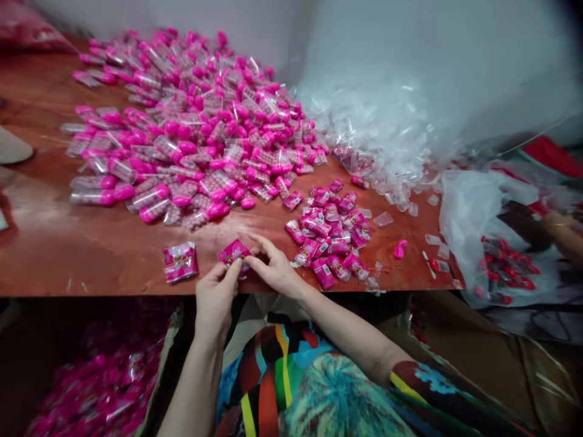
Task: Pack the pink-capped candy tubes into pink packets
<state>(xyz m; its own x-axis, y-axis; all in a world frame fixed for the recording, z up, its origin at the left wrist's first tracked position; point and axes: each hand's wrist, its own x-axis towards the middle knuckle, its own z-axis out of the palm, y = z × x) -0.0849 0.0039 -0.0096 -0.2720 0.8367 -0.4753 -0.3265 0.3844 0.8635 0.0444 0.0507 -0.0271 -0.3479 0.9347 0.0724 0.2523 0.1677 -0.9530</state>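
At the front edge of the table, my left hand (pixel 217 290) pinches the near side of a small pink printed packet (pixel 233 250). The fingers of my right hand (pixel 274 268) are closed on the same packet from the right, so part of it is hidden. To the left lies a flat stack of pink packets (pixel 180 262). Right of my hands is a heap of filled pink packets (pixel 334 230). Behind them spreads a large pile of clear tubes with pink caps (pixel 195 133), which hold small pale pink balls.
Clear plastic pieces (pixel 387 133) are piled at the back right. A white plastic bag (pixel 464 206) holds red-capped items (pixel 505 267), with another person's arm (pixel 565 230) beside it. A loose pink cap (pixel 400 249) lies nearby. Below left stands a box of pink packets (pixel 100 388).
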